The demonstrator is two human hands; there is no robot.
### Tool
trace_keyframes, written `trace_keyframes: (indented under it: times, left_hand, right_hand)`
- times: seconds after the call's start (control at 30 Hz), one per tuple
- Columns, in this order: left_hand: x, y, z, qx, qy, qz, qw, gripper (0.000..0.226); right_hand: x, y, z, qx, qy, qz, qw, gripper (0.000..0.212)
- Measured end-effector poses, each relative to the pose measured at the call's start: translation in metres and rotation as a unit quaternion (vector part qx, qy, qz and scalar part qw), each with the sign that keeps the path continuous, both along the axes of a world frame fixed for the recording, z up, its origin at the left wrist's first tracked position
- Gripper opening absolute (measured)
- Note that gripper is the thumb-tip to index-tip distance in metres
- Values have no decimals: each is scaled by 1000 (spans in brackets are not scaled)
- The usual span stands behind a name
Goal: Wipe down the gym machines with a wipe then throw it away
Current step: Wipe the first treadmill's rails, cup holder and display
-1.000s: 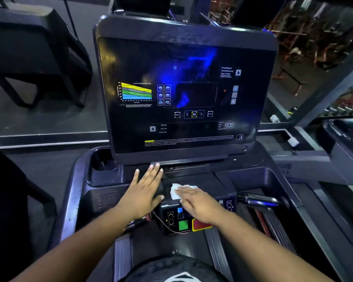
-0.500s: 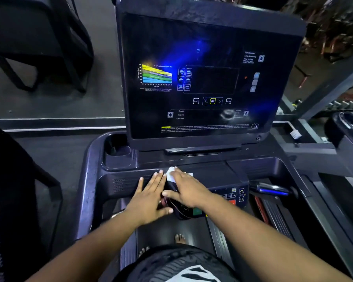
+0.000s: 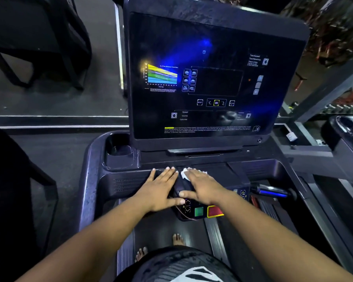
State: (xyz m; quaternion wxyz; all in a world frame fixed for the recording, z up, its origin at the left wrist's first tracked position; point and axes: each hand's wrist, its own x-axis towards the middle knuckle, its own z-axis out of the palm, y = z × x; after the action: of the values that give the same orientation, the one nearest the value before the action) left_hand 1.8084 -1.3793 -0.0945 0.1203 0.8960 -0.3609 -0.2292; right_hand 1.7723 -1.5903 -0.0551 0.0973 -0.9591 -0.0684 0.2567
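Below the screen reading "OK", "Speed", "Incline", right hand presses wipe flat, left hand rests flat.

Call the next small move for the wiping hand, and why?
Probably slide the right hand and the wipe right along the console ledge. The wipe sits pressed under flat fingers at the ledge's middle, the left hand rests flat beside it on the left part, and the ledge to the right lies uncovered.

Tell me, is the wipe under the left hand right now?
No, the white wipe lies under the right hand, pressed flat on the treadmill console; the left hand rests bare beside it.
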Motion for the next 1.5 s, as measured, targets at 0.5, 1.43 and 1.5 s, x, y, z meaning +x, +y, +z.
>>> trace_keyframes:
  times: [0.5,1.43,1.5]
  left_hand:
    - [12,-28,22,10,-7,25,1000,115]
    - [6,-80,34,40,-9,64,997,73]
    - [17,-96,48,22,-20,43,999,70]
  right_hand:
    - [-4,-48,8,-63,24,-80,994,137]
    - [4,-88,-3,-3,37,21,999,116]
    - [2,-77,-6,3,33,55,998,133]
